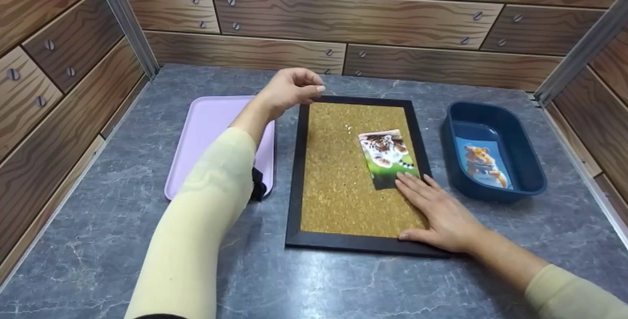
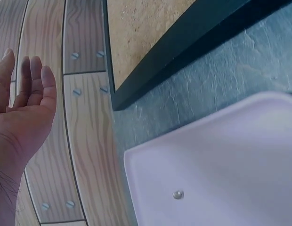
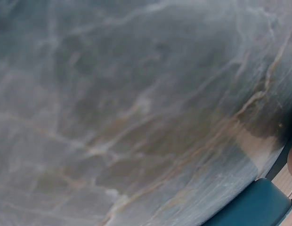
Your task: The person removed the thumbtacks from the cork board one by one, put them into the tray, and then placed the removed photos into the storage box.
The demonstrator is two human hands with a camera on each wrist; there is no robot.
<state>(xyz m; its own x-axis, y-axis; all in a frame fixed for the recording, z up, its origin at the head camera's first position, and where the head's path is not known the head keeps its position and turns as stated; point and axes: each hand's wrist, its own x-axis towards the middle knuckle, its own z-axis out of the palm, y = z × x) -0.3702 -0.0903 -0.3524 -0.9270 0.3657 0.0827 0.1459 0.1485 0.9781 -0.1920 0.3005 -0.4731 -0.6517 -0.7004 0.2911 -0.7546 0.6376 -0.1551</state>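
Observation:
A tiger photo [image 1: 387, 159] lies slightly askew on a black-framed cork board [image 1: 338, 196], right of its middle. My right hand [image 1: 444, 216] rests flat, its fingertips on the photo's lower edge and its thumb near the board's bottom frame. Above the board's top left corner is my left hand [image 1: 294, 91], fingers loosely bent, thumb tip close to the index finger. No object shows in my left hand [image 2: 30, 108] in the left wrist view. Small white bits [image 1: 348, 128] dot the cork left of the photo.
Left of the board lies a lilac tray [image 1: 201, 127], partly behind my left arm, with a small shiny piece [image 2: 178, 194] on it. To the right stands a dark blue tub [image 1: 532, 172] holding a hamster picture [image 1: 483, 164]. Wood-patterned walls [image 1: 343, 14] enclose the marbled table [image 1: 122, 221].

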